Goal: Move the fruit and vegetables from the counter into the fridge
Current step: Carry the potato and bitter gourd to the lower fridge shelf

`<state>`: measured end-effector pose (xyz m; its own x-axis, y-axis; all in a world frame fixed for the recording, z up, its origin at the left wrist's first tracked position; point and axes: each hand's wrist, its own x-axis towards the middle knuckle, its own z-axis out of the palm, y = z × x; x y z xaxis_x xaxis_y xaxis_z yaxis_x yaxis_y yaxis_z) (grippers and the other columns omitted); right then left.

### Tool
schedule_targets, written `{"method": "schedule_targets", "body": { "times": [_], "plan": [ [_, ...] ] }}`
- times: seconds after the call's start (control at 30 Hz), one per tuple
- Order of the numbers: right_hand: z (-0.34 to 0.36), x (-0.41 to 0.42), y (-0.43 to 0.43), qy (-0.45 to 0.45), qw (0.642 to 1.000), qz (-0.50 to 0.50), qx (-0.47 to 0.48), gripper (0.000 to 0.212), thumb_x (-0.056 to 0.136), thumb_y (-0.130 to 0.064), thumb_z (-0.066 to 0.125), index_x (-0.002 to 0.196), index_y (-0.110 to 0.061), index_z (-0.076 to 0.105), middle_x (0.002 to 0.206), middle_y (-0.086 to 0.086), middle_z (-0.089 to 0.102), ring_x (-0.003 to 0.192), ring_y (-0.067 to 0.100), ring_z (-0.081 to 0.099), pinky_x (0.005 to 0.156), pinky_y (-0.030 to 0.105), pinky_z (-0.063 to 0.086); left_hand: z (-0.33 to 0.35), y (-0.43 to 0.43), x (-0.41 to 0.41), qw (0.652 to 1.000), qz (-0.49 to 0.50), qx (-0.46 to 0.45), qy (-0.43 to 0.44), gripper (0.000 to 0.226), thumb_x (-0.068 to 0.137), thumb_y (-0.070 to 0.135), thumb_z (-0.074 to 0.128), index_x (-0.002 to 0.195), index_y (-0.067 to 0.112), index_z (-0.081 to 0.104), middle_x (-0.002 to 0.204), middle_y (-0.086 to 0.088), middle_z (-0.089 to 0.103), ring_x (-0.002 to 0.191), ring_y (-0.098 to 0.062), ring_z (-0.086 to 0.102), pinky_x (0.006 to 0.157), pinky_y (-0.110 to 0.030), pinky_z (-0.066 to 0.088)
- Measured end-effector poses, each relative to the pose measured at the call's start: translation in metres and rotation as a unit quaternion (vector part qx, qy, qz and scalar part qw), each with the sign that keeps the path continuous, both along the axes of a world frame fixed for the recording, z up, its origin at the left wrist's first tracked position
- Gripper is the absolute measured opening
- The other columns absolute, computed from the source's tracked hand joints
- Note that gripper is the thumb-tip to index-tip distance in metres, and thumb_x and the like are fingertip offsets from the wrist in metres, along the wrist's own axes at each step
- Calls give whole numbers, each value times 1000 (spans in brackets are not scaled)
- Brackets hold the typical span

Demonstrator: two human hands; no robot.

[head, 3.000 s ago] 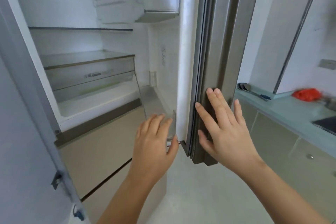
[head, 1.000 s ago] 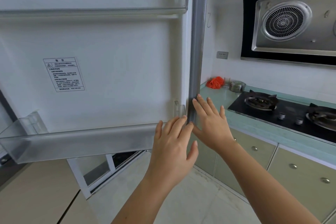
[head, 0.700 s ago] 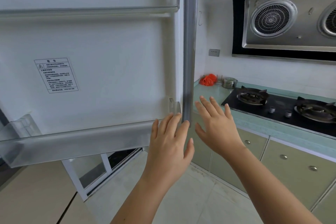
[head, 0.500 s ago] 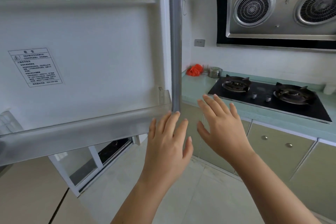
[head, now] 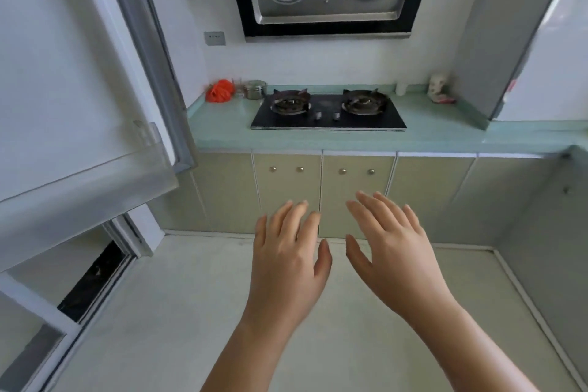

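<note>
Fridge door (head: 63,73) open; left hand (head: 286,261) and right hand (head: 391,251) empty, fingers (head: 280,216) spread loose; guessing nothing's moved yet; red bag (head: 219,91), maybe the produce, sits on the tabletop (head: 222,134).

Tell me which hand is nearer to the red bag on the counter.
Left. The left hand hovers open over the floor, short of the counter and right of the red bag; the right hand is farther to the right.

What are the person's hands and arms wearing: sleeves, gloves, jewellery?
Nothing visible. The left hand and right hand are bare: no gloves, rings or marks. The left forearm and right forearm are bare to the frame edge: no sleeve, watch or band.
</note>
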<state>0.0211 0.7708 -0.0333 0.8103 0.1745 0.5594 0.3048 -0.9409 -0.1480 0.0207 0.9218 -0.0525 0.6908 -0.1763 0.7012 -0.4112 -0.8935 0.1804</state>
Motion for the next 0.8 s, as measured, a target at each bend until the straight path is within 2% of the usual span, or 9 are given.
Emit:
{"method": "schedule_targets", "body": {
  "times": [0.2,0.43,0.57,0.67,0.8],
  "plan": [
    [6,-35,-86,-26,993,-113,9,44,79,-33,41,108,-9,64,116,9,64,111,31,58,88,50,45,6,-88,2,992,-123,-5,12,36,81,26,46,106,6,63,114,-11,63,110,-32,55,91,-47,44],
    [5,-77,-210,-46,971,-235,20,38,74,-27,57,107,-10,65,115,8,65,111,31,58,90,53,43,3,-220,-5,972,-232,-19,23,38,83,29,43,108,8,64,114,-10,63,112,-26,49,96,-42,32],
    [8,-106,-291,-43,956,-288,28,38,78,-30,50,108,-10,65,117,7,64,113,30,57,91,54,41,3,-305,-18,959,-278,-27,39,39,83,30,42,108,9,64,115,-9,63,113,-22,44,97,-41,29],
    [7,-128,-349,-45,944,-326,33,37,75,-26,56,107,-10,65,117,8,64,113,31,57,91,56,41,2,-370,-30,948,-316,-23,36,39,83,30,42,107,10,64,115,-8,63,113,-21,44,97,-46,37],
    [4,-158,-415,-39,925,-376,31,43,79,-34,42,107,-11,65,117,8,64,113,31,57,91,55,41,2,-449,-45,930,-364,-22,35,39,82,30,43,107,10,65,114,-8,64,113,-21,44,94,-52,39]
  ]
}}
